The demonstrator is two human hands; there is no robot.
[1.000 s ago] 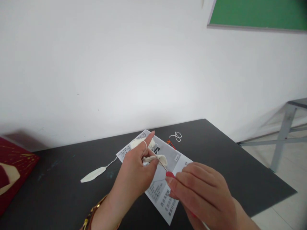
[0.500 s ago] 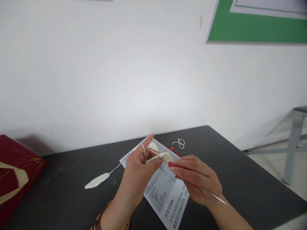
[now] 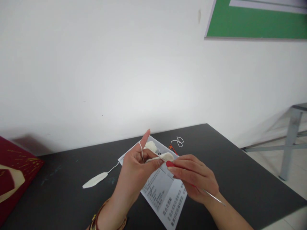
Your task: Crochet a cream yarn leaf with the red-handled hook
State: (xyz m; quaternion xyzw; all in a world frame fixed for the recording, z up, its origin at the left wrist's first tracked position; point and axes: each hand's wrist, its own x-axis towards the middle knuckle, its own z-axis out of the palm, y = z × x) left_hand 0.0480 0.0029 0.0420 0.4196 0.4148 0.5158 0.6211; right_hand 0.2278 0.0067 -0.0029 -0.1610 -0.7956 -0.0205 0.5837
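Broadly, the scene is bounded by a plain white wall (image 3: 107, 70) behind a flat black surface (image 3: 240, 172), whose right edge runs diagonally toward the near right corner, with pale floor and a grey metal frame (image 3: 289, 143) beyond it. Bare room is seen on the surface to the right of the hands and between the hands and the dark red gold-patterned box (image 3: 14, 172) at the left edge. A white printed paper sheet (image 3: 165, 198) lies under the hands. A flat cream leaf-shaped crocheted piece (image 3: 94, 180) rests left of the sheet, trailing a thread. Above the sheet, a small cream crocheted piece (image 3: 165, 157) is pinched by the left hand (image 3: 136, 171), with cream yarn looped over its raised forefinger. A thin metal crochet hook with a red grip (image 3: 170, 164) is pinched by the right hand (image 3: 195, 179) and touches that piece. A small loop of white yarn (image 3: 178, 141) lies near the far edge.
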